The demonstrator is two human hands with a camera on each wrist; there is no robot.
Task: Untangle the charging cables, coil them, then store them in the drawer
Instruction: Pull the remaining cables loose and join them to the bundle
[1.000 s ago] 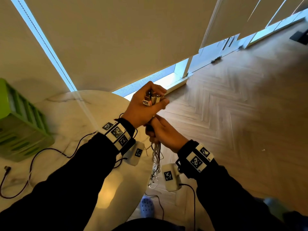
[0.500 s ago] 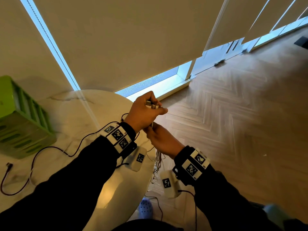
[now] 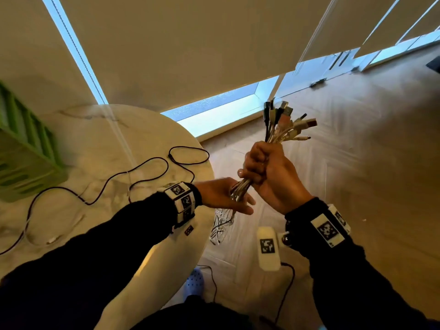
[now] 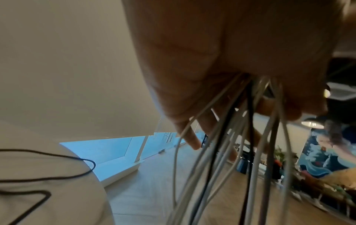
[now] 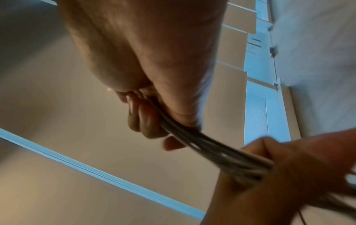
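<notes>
The cable bundle [image 3: 276, 134] stands nearly upright beside the table [image 3: 119, 144], plugs fanned upward and tails hanging floorward. The right hand [image 3: 269, 172] fists round it; the left hand [image 3: 221, 196], fingers loosely extended, cups the strands below.

Right hand [image 3: 273, 177] raised, fingers curled in a tight fist grip round the bundle of white and black charging cables [image 3: 281, 129]. Left hand [image 3: 223, 195] lower, palm up, fingers loosely extended beneath the bundle. Both forearms in dark sleeves.
</notes>
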